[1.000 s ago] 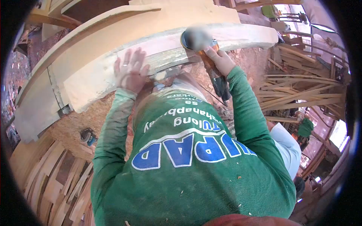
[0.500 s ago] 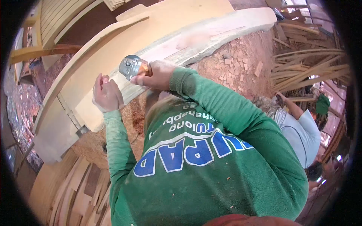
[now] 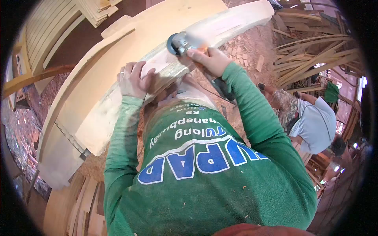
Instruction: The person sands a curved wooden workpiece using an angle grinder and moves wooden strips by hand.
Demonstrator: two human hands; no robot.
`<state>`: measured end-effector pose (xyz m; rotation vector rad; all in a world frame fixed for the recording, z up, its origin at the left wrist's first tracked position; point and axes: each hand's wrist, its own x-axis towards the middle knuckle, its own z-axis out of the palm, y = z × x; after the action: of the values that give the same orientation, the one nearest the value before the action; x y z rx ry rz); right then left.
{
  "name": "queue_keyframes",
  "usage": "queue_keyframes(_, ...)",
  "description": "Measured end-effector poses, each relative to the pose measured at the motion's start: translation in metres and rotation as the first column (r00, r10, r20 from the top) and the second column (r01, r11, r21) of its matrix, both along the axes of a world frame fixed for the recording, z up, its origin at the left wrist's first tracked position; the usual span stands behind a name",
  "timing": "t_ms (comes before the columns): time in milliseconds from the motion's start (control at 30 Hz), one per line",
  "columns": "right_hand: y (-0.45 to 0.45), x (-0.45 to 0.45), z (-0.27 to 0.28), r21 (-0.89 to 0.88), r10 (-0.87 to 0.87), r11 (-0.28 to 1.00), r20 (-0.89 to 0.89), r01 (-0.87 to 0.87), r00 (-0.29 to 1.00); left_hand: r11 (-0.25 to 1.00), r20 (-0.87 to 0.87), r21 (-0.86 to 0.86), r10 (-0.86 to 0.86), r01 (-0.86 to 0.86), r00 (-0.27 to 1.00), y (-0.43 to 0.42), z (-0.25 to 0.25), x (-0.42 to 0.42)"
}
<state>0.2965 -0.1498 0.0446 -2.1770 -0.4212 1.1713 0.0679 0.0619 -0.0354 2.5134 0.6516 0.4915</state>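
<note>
My right hand [image 3: 210,61] is wrapped round the body of an angle grinder [image 3: 182,43], whose round disc faces the upper face of a long curved wooden piece [image 3: 232,21]. Part of the grinder's head is blurred. On the near edge of the same piece rests my left hand [image 3: 136,80], its fingers bent but apart, with no tool in it. Pale dust coats the wood and my left sleeve. The grinder's dark rear end points down toward my right forearm.
Several bent wooden strips [image 3: 315,59] are piled at the upper right. A co-worker in a light shirt [image 3: 313,124] bends low at the right. More boards [image 3: 84,200] lie at the lower left. Small wood chips [image 3: 240,55] cover the ground beyond the curved piece.
Half a second ago the grinder was farther left, close to my left hand; it has moved right along the wood. My left hand has moved right and up, onto the edge.
</note>
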Motion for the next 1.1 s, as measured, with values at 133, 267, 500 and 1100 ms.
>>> queue_keyframes(133, -0.028, 0.044, 0.01, -0.043, -0.087, 0.995, 0.041, 0.089, 0.995, 1.0, -0.015, -0.011, -0.008, 0.008, 1.0, -0.012, 0.002, 0.047)
queue_keyframes(267, -0.056, 0.091, 0.03, -0.092, -0.152, 0.984, 0.002, 0.152, 0.988, 1.0, -0.034, 0.0, 0.024, -0.024, 0.999, -0.023, 0.007, 0.083)
queue_keyframes(500, -0.105, 0.177, 0.003, -0.029, -0.214, 0.976, 0.024, 0.215, 0.976, 0.996, -0.091, 0.02, 0.084, -0.083, 0.992, -0.025, 0.007, 0.095)
queue_keyframes(1100, -0.024, 0.067, 0.023, 0.055, 0.165, 0.986, -0.128, -0.16, 0.978, 0.678, -0.074, 0.298, 0.718, -0.672, 0.692, -0.005, -0.007, -0.11)
